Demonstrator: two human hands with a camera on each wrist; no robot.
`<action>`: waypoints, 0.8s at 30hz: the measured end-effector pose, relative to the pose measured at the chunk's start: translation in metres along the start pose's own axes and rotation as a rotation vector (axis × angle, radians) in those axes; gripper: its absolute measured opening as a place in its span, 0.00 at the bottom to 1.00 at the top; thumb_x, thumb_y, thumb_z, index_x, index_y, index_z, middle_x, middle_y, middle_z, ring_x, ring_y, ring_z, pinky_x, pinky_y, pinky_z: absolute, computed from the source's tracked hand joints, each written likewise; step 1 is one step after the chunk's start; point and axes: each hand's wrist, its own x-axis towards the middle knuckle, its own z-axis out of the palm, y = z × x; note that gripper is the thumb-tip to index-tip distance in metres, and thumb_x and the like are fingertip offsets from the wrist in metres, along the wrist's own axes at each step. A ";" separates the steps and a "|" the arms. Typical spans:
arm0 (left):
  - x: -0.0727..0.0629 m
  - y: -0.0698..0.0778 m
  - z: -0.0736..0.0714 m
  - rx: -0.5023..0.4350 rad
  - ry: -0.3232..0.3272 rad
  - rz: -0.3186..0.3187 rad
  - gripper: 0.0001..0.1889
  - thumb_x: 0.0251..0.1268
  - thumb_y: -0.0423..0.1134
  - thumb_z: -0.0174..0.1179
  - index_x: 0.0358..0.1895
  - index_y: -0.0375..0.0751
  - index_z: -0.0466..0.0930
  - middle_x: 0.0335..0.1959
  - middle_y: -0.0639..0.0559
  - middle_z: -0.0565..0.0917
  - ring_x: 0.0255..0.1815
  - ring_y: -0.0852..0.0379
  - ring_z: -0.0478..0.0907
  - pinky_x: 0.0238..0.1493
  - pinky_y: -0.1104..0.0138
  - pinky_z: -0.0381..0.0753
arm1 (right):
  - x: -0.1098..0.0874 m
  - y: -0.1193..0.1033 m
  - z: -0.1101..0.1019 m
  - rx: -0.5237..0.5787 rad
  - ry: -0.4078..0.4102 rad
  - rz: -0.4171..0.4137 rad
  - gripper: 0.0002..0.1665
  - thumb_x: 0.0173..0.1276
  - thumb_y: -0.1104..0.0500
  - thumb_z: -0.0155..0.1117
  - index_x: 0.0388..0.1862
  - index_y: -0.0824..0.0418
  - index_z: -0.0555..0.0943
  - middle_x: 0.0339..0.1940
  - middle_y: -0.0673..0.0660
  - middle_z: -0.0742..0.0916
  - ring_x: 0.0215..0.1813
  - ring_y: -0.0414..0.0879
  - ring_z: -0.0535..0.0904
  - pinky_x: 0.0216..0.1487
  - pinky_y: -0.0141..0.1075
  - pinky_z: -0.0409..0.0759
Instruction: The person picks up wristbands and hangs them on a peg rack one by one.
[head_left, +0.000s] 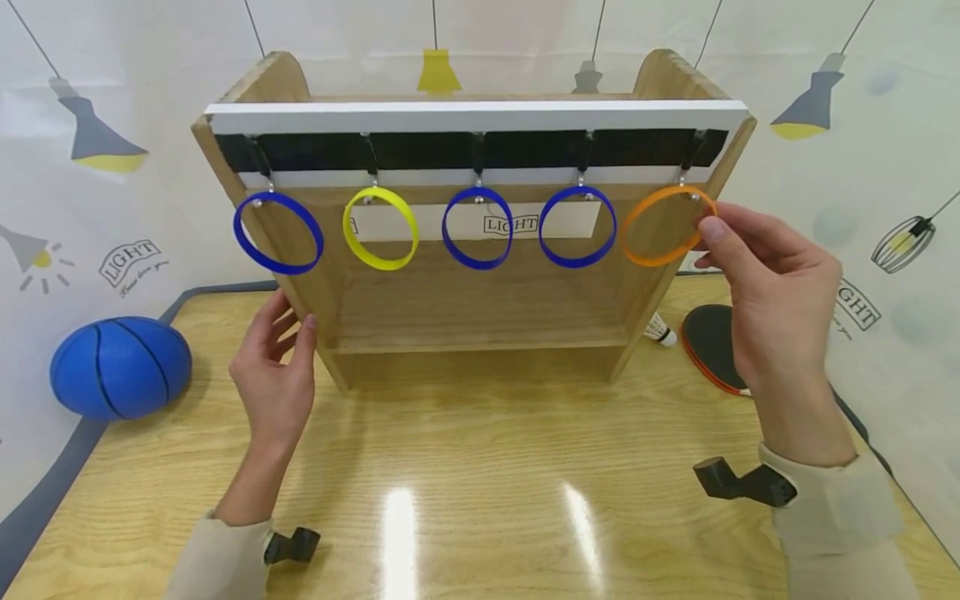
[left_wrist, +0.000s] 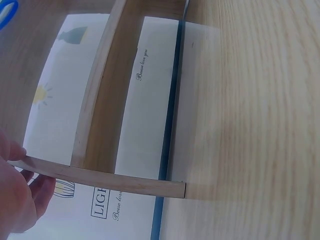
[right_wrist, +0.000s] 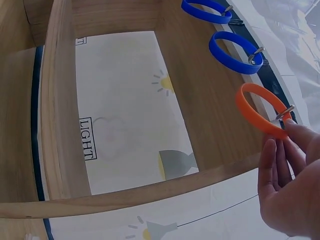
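A wooden rack (head_left: 480,340) stands on the table, with a row of metal hooks along its black-and-white front bar (head_left: 427,152). From the rightmost hook hangs an orange ring (head_left: 637,252), and my right hand (head_left: 783,292) pinches its right edge between thumb and fingers. The right wrist view shows the orange ring (right_wrist: 250,112) looped over the hook. To its left hang two blue rings (head_left: 575,265) (head_left: 477,265), a yellow ring (head_left: 382,263) and a further blue ring (head_left: 300,268). My left hand (head_left: 273,367) grips the rack's left side panel (left_wrist: 105,178) near mid-height.
A blue ball (head_left: 122,368) sits at the table's left. Behind the rack's right side lie a shuttlecock (head_left: 662,331) and a black-and-red table tennis paddle (head_left: 711,346). A wall covering printed with lamps (head_left: 810,100) rises behind. The wooden tabletop (head_left: 480,475) extends in front.
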 end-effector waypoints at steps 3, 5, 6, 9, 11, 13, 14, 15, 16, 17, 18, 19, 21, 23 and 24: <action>0.001 0.001 0.001 0.000 -0.004 -0.007 0.20 0.64 0.23 0.60 0.59 0.33 0.79 0.51 0.39 0.83 0.50 0.42 0.82 0.47 0.70 0.82 | 0.000 0.001 -0.001 0.018 0.000 -0.001 0.21 0.57 0.74 0.71 0.49 0.84 0.78 0.41 0.70 0.86 0.36 0.56 0.81 0.36 0.36 0.83; 0.001 0.001 0.001 0.000 -0.006 -0.010 0.20 0.64 0.23 0.60 0.59 0.33 0.79 0.51 0.39 0.83 0.50 0.42 0.82 0.47 0.70 0.82 | 0.000 0.001 -0.002 0.024 -0.001 -0.001 0.21 0.57 0.74 0.71 0.48 0.84 0.78 0.40 0.70 0.86 0.36 0.56 0.82 0.35 0.36 0.83; 0.001 0.001 0.001 -0.002 -0.007 -0.010 0.20 0.64 0.23 0.60 0.59 0.33 0.79 0.52 0.39 0.83 0.50 0.42 0.82 0.47 0.70 0.82 | 0.000 0.002 -0.002 0.023 -0.001 -0.001 0.21 0.57 0.75 0.71 0.48 0.84 0.78 0.40 0.70 0.86 0.36 0.56 0.82 0.35 0.36 0.83; 0.001 0.001 0.001 -0.005 -0.010 -0.010 0.20 0.64 0.23 0.60 0.60 0.33 0.79 0.52 0.39 0.83 0.50 0.42 0.82 0.47 0.70 0.82 | -0.001 0.002 -0.003 -0.002 0.003 -0.005 0.21 0.57 0.74 0.71 0.48 0.84 0.78 0.40 0.70 0.86 0.36 0.55 0.82 0.36 0.36 0.83; 0.001 0.001 0.002 -0.011 -0.010 -0.010 0.20 0.64 0.23 0.60 0.60 0.34 0.79 0.52 0.39 0.83 0.50 0.43 0.82 0.47 0.70 0.82 | -0.002 0.001 -0.004 -0.027 0.007 -0.009 0.22 0.56 0.73 0.72 0.48 0.83 0.79 0.40 0.69 0.86 0.36 0.55 0.82 0.37 0.36 0.83; 0.001 0.000 0.002 -0.013 -0.011 -0.010 0.20 0.64 0.23 0.60 0.60 0.34 0.79 0.52 0.40 0.83 0.50 0.43 0.82 0.47 0.70 0.82 | -0.004 0.000 -0.005 -0.054 0.012 -0.013 0.22 0.57 0.73 0.72 0.49 0.83 0.79 0.41 0.69 0.86 0.37 0.55 0.82 0.38 0.35 0.83; 0.001 0.000 0.002 -0.014 -0.012 -0.010 0.20 0.64 0.23 0.60 0.60 0.34 0.79 0.52 0.40 0.83 0.50 0.43 0.82 0.47 0.70 0.82 | -0.005 0.000 -0.006 -0.069 0.014 -0.016 0.22 0.57 0.72 0.72 0.49 0.82 0.79 0.41 0.69 0.86 0.37 0.55 0.82 0.38 0.35 0.83; 0.001 0.000 0.002 -0.014 -0.013 -0.011 0.20 0.64 0.23 0.60 0.60 0.34 0.79 0.52 0.40 0.83 0.50 0.43 0.82 0.47 0.70 0.82 | -0.007 -0.001 -0.007 -0.078 0.017 -0.020 0.22 0.57 0.72 0.72 0.49 0.82 0.79 0.41 0.69 0.86 0.37 0.55 0.81 0.39 0.35 0.82; 0.002 0.000 0.002 -0.011 -0.012 -0.011 0.20 0.64 0.23 0.60 0.60 0.34 0.79 0.52 0.40 0.83 0.50 0.44 0.82 0.47 0.70 0.82 | -0.008 -0.001 -0.008 -0.087 0.022 -0.024 0.22 0.57 0.72 0.72 0.49 0.82 0.79 0.41 0.69 0.86 0.37 0.54 0.81 0.39 0.35 0.83; 0.002 0.000 0.002 -0.006 -0.010 -0.010 0.20 0.64 0.23 0.61 0.60 0.34 0.79 0.52 0.40 0.83 0.50 0.44 0.82 0.47 0.71 0.82 | -0.010 -0.001 -0.009 -0.095 0.027 -0.029 0.22 0.57 0.72 0.72 0.49 0.82 0.79 0.41 0.69 0.86 0.36 0.54 0.81 0.39 0.35 0.82; 0.002 0.001 0.001 0.002 -0.008 -0.005 0.20 0.63 0.23 0.61 0.60 0.34 0.79 0.52 0.40 0.83 0.50 0.44 0.82 0.47 0.71 0.82 | -0.012 -0.001 -0.010 -0.110 0.031 -0.034 0.21 0.58 0.72 0.72 0.49 0.82 0.79 0.41 0.68 0.86 0.36 0.54 0.81 0.39 0.35 0.82; 0.003 0.003 0.000 0.012 -0.006 0.005 0.21 0.63 0.23 0.61 0.60 0.33 0.79 0.52 0.40 0.83 0.50 0.44 0.82 0.47 0.71 0.82 | -0.014 -0.002 -0.011 -0.130 0.036 -0.040 0.21 0.58 0.72 0.72 0.49 0.82 0.79 0.41 0.68 0.86 0.36 0.54 0.81 0.39 0.35 0.82; 0.004 0.006 -0.003 0.037 0.013 0.035 0.21 0.63 0.23 0.61 0.60 0.33 0.79 0.52 0.42 0.83 0.51 0.45 0.82 0.47 0.72 0.82 | -0.020 -0.003 -0.012 -0.170 0.050 -0.050 0.21 0.58 0.70 0.72 0.48 0.81 0.80 0.40 0.67 0.86 0.35 0.54 0.81 0.39 0.35 0.82; 0.007 0.013 -0.006 0.057 0.039 0.080 0.21 0.63 0.22 0.61 0.60 0.33 0.79 0.53 0.42 0.83 0.52 0.45 0.81 0.48 0.71 0.81 | -0.027 -0.007 -0.012 -0.229 0.049 -0.068 0.19 0.59 0.69 0.72 0.47 0.81 0.80 0.39 0.66 0.87 0.34 0.53 0.81 0.39 0.35 0.82; 0.008 0.018 -0.008 0.065 0.053 0.108 0.20 0.63 0.23 0.60 0.59 0.32 0.79 0.53 0.43 0.83 0.52 0.45 0.81 0.49 0.71 0.81 | -0.031 -0.009 -0.012 -0.259 0.043 -0.072 0.19 0.60 0.69 0.72 0.47 0.80 0.81 0.38 0.66 0.87 0.34 0.52 0.82 0.39 0.34 0.82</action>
